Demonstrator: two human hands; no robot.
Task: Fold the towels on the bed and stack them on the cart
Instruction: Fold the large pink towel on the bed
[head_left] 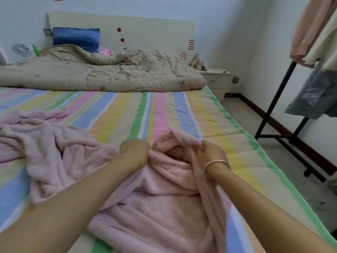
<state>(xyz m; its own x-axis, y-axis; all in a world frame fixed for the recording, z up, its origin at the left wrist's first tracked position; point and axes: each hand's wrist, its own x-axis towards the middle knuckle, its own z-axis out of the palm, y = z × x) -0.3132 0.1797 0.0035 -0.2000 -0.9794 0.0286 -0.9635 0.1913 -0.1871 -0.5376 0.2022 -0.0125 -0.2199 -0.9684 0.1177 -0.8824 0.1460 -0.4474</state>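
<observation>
Pink towel (155, 198), pastel-striped bed (113, 106)

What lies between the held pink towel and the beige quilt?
Only the bare striped bedsheet, between pink towel and beige quilt, in the head view.

Beyond the fingertips: bare striped sheet (145, 110), flat, an open run up to the rumpled beige quilt (109, 75), which lies as a low barrier across the bed's far end.
Between left hand (135, 152) and right hand (209, 154): a raised pocket of pink towel (164, 179), its folds bunched against both sets of fingers.
Left of the left fingers: heaped pink cloth (45, 143), ridged, near.
Right of the right fingers: sheet bare to the bed edge, then open floor (264, 161), then the black rack (273, 106) with hanging clothes.
</observation>
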